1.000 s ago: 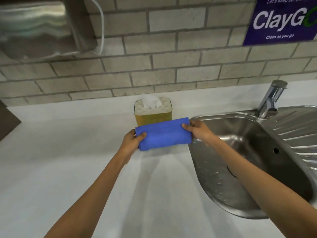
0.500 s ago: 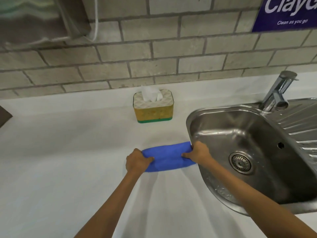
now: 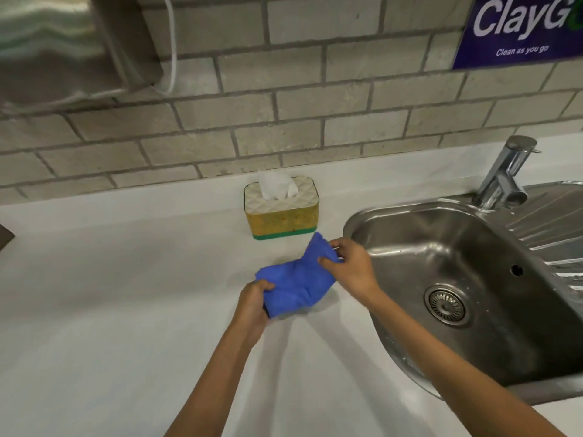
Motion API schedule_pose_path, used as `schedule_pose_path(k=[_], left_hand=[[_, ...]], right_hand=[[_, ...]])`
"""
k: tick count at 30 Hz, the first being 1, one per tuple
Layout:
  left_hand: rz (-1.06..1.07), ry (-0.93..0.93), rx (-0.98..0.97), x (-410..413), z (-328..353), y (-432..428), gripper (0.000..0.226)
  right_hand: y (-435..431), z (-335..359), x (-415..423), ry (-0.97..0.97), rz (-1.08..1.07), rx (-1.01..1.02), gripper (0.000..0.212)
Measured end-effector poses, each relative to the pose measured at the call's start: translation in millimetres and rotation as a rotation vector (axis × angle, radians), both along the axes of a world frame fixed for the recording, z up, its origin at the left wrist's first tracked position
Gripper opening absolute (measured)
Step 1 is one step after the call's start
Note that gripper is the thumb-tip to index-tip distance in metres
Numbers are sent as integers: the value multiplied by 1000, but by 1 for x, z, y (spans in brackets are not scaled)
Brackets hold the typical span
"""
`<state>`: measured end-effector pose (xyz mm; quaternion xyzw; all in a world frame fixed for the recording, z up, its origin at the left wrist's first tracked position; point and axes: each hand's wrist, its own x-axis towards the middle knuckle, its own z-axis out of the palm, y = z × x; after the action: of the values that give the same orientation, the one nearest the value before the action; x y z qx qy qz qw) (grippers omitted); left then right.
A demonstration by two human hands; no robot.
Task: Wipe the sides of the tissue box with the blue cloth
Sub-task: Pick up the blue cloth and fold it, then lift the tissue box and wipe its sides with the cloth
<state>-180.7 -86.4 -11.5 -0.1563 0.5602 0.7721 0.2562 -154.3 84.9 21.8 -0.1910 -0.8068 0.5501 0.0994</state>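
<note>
The tissue box [image 3: 280, 216] stands on the white counter near the brick wall. It has a cream quilted top, yellow sides, a green base band and a white tissue sticking up. In front of it, a short gap away, I hold the blue cloth [image 3: 299, 279] bunched just above the counter. My left hand [image 3: 254, 299] grips its near left end. My right hand [image 3: 350, 266] pinches its far right end, which is lifted toward the box. The cloth does not touch the box.
A steel sink [image 3: 457, 279] with a drain lies right of my hands, its tap [image 3: 504, 175] at the back. A metal dispenser [image 3: 63, 45] hangs on the wall at upper left. A blue sign [image 3: 520, 29] is at upper right. White counter [image 3: 110, 310] spreads left.
The cloth came down from in front of the box toward me, stretched flat between both hands. Now it is bunched, with my right hand raising its end toward the box.
</note>
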Motion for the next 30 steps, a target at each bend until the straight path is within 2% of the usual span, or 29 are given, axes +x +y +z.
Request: schedule_pose_path(k=[3,5,7,9,12,13,16,17,19,21,23,26,30], left_hand=[[-57,-4,293,-4,5,13,46],[-69,11,282,-5,9,16,48],[-48,16,246,-3,1,17,41],[23,-28,228,-4,-7,15,32],[50,-117,211,-10,-14,12,30],[67,-135,185,-13,-14,10,29],[193,-74,122,-34,-12,1,22],[245,-23,69,-43,-7,-3,24],[275,57,-92,-61,0,-11,28],[263,94,-193,-78,4,-19,33],[254,145,-200,-95,2,-25,33],[235,234,-186,-115,1,-26,29],[167,257,-185,-134,-3,-21,34]], right_hand=[[-30,12,9,63,274,229,40],[-43,14,14,43,468,377,54],[-46,12,17,13,561,493,58],[-41,11,16,-36,652,404,53],[-23,14,5,-77,680,-13,35],[-12,15,-4,-58,620,-68,30],[27,11,-40,-26,353,-15,20],[40,8,-54,-53,281,-13,30],[61,1,-81,-142,220,-21,62],[76,-4,-107,-220,252,23,87],[84,-5,-131,-308,323,77,109],[86,-6,-163,-399,435,176,128],[85,-5,-193,-460,584,240,140]])
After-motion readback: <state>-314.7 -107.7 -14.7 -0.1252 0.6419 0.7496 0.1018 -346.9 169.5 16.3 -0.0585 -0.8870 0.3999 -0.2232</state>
